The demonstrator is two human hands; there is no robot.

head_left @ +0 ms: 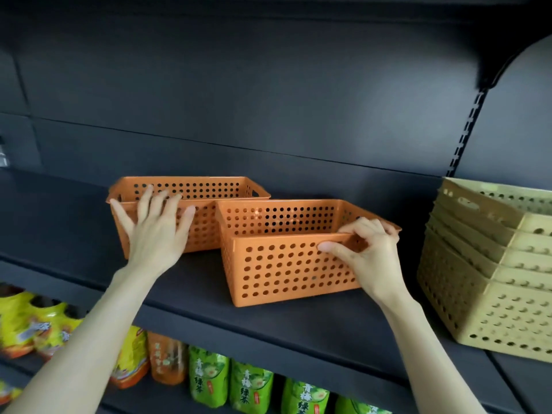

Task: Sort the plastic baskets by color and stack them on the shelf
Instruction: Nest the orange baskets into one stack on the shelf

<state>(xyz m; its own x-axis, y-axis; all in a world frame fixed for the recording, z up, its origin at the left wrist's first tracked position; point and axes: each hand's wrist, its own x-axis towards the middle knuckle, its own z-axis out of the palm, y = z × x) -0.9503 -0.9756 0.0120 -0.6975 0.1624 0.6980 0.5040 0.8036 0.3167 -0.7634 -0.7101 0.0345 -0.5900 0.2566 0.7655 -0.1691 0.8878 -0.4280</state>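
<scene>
Sorting is partly done here: the yellow-green stack sits nested at the right end of the dark shelf, several baskets deep, slightly fanned, so that colour looks handled as far as you can see. What's left is the orange pair, both single on the shelf and not yet nested. The far orange basket sits left and further back; the near orange basket sits right of it and closer to you, their walls close or just touching, can't tell which. Your right hand is pinched on the near basket's front rim at its right corner, thumb outside on the perforated wall, fingers curled over the edge into the basket. Your left hand is open, fingers spread apart, flat against the front of the far basket near its rim, gripping nothing, likely steadying it. Judged from this, the remaining step is lifting the near one and dropping it into the far one, keeping it square so the rims seat. Drink bottles on the lower shelf aren't part of this. No other loose baskets in view, more may sit off-frame.
</scene>
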